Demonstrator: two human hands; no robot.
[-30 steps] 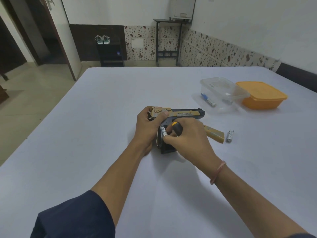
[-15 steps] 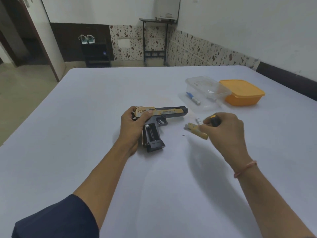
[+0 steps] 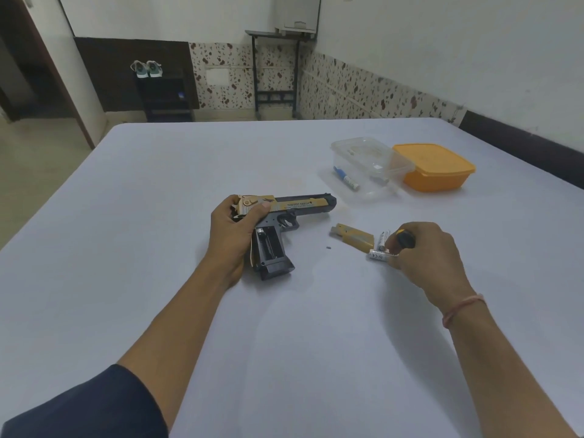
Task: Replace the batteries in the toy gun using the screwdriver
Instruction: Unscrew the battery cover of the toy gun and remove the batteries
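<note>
On the tabletop (image 3: 151,222) the gun (image 3: 300,207) lies on its side, battery bay open. The left hand (image 3: 235,230) grips its rear. Right of the gun, the right hand (image 3: 426,252) curls round the screwdriver (image 3: 406,240), fingertips on a battery (image 3: 378,256) — cover (image 3: 354,237) and screw (image 3: 328,247) lie between.

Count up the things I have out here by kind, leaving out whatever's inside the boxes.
Toy gun: 1
Batteries: 2
Battery cover: 1
Screw: 1
Screwdriver: 1
Boxes: 2
Total: 8
</note>
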